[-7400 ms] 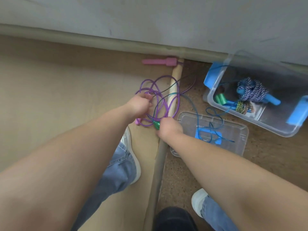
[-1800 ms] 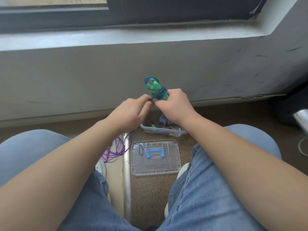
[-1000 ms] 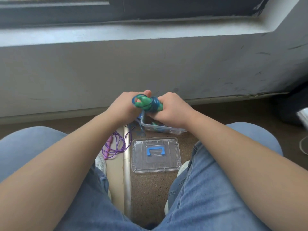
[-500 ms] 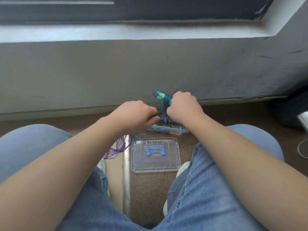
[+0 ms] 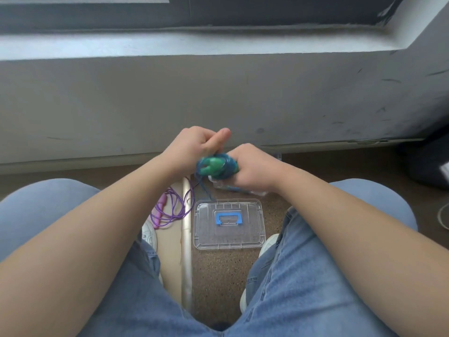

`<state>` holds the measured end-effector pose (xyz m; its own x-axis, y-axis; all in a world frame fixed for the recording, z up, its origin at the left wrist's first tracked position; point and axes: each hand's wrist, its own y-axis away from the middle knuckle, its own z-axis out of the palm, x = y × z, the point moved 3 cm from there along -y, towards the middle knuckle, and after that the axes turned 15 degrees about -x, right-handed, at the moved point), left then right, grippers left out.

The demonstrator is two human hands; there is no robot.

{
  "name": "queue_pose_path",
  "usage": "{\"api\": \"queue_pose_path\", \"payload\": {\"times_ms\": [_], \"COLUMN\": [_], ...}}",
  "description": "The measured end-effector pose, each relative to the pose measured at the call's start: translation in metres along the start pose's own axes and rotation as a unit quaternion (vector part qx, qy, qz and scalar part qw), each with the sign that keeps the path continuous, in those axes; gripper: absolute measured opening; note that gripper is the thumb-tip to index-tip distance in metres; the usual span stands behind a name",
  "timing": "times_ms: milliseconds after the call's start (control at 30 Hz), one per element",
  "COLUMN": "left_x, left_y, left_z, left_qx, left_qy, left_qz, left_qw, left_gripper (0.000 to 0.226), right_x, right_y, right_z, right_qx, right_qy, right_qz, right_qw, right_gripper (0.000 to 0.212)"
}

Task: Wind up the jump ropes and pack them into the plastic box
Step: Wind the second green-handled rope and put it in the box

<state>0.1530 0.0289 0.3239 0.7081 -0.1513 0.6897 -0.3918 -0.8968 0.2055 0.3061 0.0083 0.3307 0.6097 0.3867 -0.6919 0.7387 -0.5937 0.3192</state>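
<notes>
My right hand grips the green handles of a jump rope, its blue cord coiled around them. My left hand is closed just left of the bundle, pinching the loose blue cord; a short strand hangs down toward the floor. The clear plastic box stands on the floor below my right hand, mostly hidden by it. A purple jump rope with pink handles lies loose on the floor between my left foot and the metal floor strip.
The box's clear lid with a blue handle lies flat on the speckled floor between my knees. A metal floor strip runs toward me. The grey wall is close ahead. A dark object sits at the right.
The handle bundle has turned and dropped lower, with more blue cord around it. My left hand has swung up and over to the bundle's upper left.
</notes>
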Motion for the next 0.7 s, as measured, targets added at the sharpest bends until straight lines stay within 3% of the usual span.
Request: {"api": "queue_pose_path", "payload": {"times_ms": [133, 200, 267, 333, 433, 533, 633, 700], "left_x": [-0.001, 0.004, 0.006, 0.009, 0.015, 0.023, 0.024, 0.020], "left_y": [0.001, 0.001, 0.003, 0.010, 0.018, 0.019, 0.020, 0.018], "left_z": [0.009, 0.014, 0.019, 0.025, 0.031, 0.025, 0.014, 0.008], "left_qx": [-0.031, -0.059, -0.084, -0.121, -0.136, -0.082, -0.010, 0.019], "left_qy": [0.206, 0.232, 0.123, -0.038, -0.151, -0.261, -0.354, -0.366], "left_qz": [-0.032, -0.039, -0.040, -0.020, 0.045, 0.118, 0.164, 0.159], "left_qw": [0.978, 0.970, 0.988, 0.992, 0.978, 0.955, 0.921, 0.917], "left_gripper": [0.044, 0.048, 0.052, 0.046, 0.040, 0.045, 0.045, 0.048], "right_x": [0.011, 0.018, 0.029, 0.045, 0.058, 0.055, 0.042, 0.028], "right_y": [0.001, 0.003, 0.009, 0.013, 0.015, 0.013, 0.007, 0.003], "right_z": [-0.016, -0.025, -0.037, -0.048, -0.052, -0.035, -0.017, -0.005], "right_qx": [0.139, 0.204, 0.282, 0.322, 0.249, 0.139, 0.027, -0.046], "right_qy": [-0.086, -0.148, -0.233, -0.220, -0.037, 0.062, 0.161, 0.216], "right_qz": [0.022, 0.063, 0.126, 0.204, 0.315, 0.362, 0.352, 0.290], "right_qw": [0.986, 0.966, 0.922, 0.898, 0.915, 0.920, 0.922, 0.931], "right_gripper": [0.038, 0.034, 0.027, 0.021, 0.013, 0.018, 0.030, 0.020]}}
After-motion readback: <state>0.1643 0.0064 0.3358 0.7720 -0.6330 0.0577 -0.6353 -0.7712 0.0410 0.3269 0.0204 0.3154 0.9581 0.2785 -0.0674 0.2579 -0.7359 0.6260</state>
